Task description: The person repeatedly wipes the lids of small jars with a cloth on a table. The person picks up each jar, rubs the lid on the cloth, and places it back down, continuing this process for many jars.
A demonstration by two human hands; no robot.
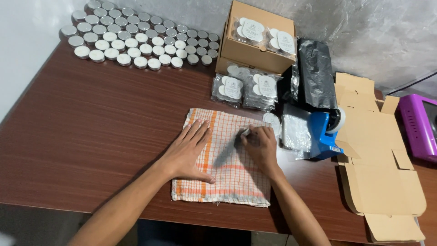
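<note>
An orange-and-white checked cloth (227,182) lies flat on the brown wooden table (91,132). My left hand (189,150) rests palm down on the cloth's left half, fingers spread. My right hand (259,146) sits on the cloth's right half, its fingers pinched on a small pale object (246,131) at the fingertips. What that object is cannot be told. A clear plastic bag (296,132) lies just right of my right hand.
Many tealight candles (136,36) stand in rows at the back left. A closed cardboard box (257,38) carries packed candle bags, with more bags (246,89) in front. A black bag (316,73), blue tape dispenser (324,132), flattened carton (378,155) and purple device (419,127) sit at the right.
</note>
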